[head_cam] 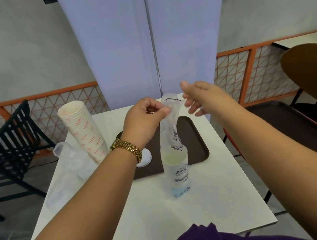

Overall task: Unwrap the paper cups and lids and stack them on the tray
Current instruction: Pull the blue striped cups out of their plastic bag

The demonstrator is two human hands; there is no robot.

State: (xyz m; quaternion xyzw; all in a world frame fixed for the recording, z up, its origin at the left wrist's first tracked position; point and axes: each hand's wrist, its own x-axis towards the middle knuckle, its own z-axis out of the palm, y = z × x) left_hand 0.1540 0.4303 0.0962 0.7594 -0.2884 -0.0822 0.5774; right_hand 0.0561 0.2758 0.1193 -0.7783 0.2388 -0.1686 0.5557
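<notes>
One plastic sleeve (pixel 175 158) of lids, left hand (pixel 143 120) pinching its top

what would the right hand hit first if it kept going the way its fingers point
The right hand has straight fingers pointing left toward the twisted top of the plastic sleeve, which the left hand pinches. It would likely meet that sleeve top first, though depth is unclear.

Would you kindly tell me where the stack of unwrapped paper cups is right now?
In the head view, the stack of paper cups leans at the table's far left, beside the brown tray, just behind a clear plastic sleeve.
</notes>
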